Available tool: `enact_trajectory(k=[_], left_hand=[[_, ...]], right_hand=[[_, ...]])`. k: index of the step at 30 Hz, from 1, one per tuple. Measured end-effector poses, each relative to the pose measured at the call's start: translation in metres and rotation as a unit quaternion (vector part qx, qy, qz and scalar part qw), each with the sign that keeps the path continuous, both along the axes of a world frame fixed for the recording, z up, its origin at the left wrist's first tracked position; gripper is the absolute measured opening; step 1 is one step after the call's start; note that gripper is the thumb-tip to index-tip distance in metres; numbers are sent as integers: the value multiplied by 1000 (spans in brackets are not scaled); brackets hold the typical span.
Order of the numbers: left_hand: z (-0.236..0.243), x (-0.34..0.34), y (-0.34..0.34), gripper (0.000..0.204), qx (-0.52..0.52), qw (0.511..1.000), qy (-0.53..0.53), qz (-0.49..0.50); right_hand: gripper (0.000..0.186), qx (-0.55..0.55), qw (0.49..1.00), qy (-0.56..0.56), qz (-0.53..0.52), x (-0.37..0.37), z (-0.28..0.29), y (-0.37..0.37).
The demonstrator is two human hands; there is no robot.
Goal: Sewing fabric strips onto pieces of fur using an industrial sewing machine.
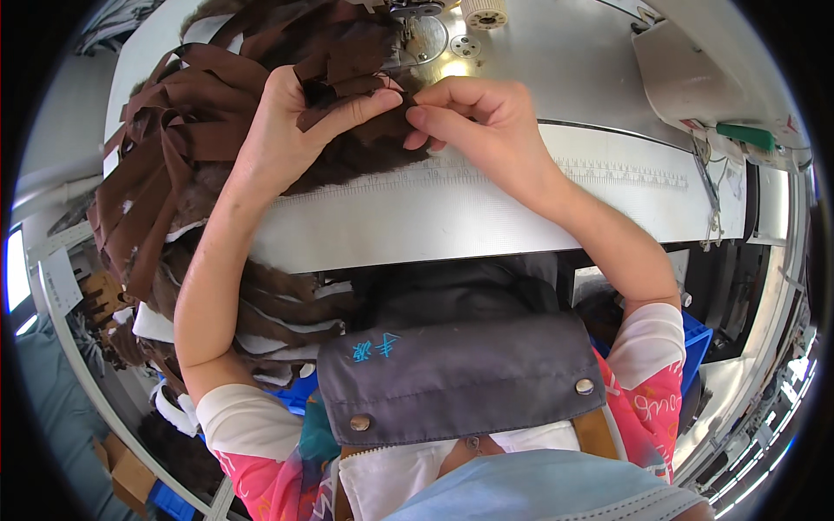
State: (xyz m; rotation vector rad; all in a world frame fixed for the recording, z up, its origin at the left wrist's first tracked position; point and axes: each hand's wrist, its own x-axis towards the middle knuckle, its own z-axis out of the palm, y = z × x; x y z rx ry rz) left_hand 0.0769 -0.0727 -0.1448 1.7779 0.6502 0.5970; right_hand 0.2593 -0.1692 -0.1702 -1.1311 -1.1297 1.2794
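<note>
Head: brown fur (360,158) and cloth (204,97) on surface (391,227)
Left hand (291,132): pinching cloth, fingers closed
Right hand (493,120): pinching fur's edge

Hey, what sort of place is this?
Probably a sewing workshop: what looks like a sewing machine stands at the white table, ruler markings run along the tabletop, and brown fabric strips and dark fur are heaped toward the left.

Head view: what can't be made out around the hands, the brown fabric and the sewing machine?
Left hand, head view: fingers hidden beneath the brown fabric.
Right hand, head view: whether its grip pinches the fabric is too small to tell.
Sewing machine, head view: cut off by the top edge.
</note>
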Motion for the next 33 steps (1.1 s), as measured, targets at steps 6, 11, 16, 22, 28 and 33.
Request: enact_trajectory(k=[6,11,16,22,28,33], left_hand=[[-19,-2,4,13,66,990,113,43],[-47,-3,17,12,126,986,96,54],[-33,12,41,17,119,990,58,40],[-5,17,38,22,-45,991,123,-32],[-6,21,38,24,-9,989,141,-41],[-10,19,38,24,-67,990,124,0]], right_hand=[[27,332,819,-466,-26,27,-24,-1],[40,322,752,-574,37,20,-19,-5],[41,325,725,-605,47,25,-19,9],[38,322,746,-583,31,22,-23,6],[38,318,753,-575,33,23,-23,5],[35,329,741,-585,29,23,-23,6]])
